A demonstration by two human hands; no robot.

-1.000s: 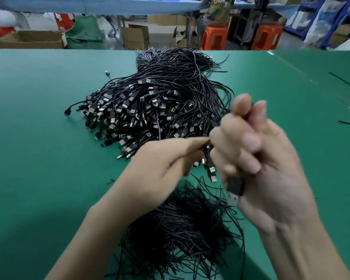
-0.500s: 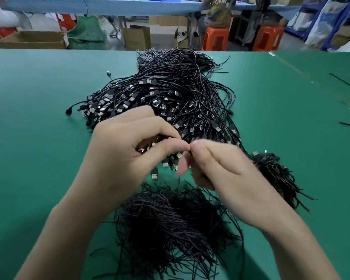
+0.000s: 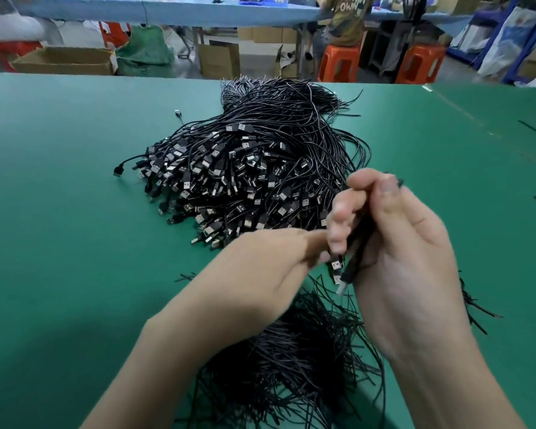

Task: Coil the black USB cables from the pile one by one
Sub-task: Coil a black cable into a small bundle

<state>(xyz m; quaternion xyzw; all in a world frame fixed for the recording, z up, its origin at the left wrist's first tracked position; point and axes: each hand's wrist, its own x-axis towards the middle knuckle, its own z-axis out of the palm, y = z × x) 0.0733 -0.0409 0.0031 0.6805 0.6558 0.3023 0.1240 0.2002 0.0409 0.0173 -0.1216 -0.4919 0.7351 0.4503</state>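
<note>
Cable [image 3: 355, 255] is now rising off the pile [image 3: 245, 168]; right hand [image 3: 399, 258] is gripping its folds, left hand [image 3: 260, 267] at 9 o'clock is pinching its tail, so another coil is starting.

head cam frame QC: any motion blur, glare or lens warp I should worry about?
Head view: motion smear on the left hand, worst at its fingertips, and on the right hand with the held cable; cable pile sharp, small glints on plugs, no washout; soft shadow on the green table under the left forearm; shelving at the right edge leans, wide-angle warp.
</note>
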